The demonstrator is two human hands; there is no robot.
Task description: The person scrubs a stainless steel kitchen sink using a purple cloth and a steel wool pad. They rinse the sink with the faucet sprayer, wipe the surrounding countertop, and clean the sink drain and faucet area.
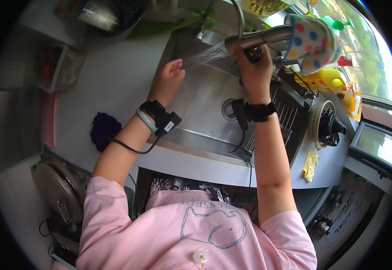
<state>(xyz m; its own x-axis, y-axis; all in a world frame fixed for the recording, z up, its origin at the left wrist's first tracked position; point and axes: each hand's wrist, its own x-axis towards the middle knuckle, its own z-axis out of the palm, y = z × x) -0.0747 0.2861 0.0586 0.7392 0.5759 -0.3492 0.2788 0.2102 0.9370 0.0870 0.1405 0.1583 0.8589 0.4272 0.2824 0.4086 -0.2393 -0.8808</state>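
Water sprays [208,54] leftward from the wide head of a brushed-metal faucet [274,35] over a stainless steel sink [200,101]. My right hand [255,71] is closed at the spray head, thumb on its near side and fingers around a dark part below it. My left hand [171,75] is over the sink's left side, at the far end of the spray; its fingers are loosely curled, thumb apart, and nothing shows in it. A white cloth with coloured dots [306,38] drapes over the faucet neck. Black bands with cables are on both wrists.
A metal rack [286,119] spans the sink's right side. Right of it are a basket [315,123] with a black bag, a yellow cloth [311,165] and a yellow bottle [324,81]. Leafy greens [169,27], a dark purple cloth [103,130] and a clear box [61,67] are leftward.
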